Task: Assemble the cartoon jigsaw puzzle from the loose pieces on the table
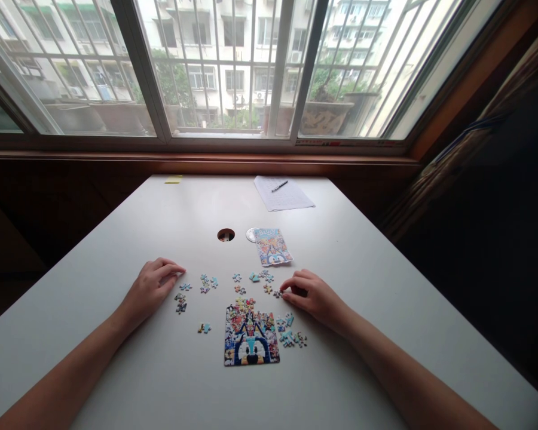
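Our right hand lies just above-right of the half-built puzzle, fingertips on a loose piece (gripped or merely touched, we cannot tell); our left hand rests above-left of it, loosely curled, holding nothing.

Pen on paper sheet; yellow sticky note apart.

Reaches forward with both bare forearms; rests left hand palm down, fingers loosely curled; angles right hand leftward, fingertips lowered.
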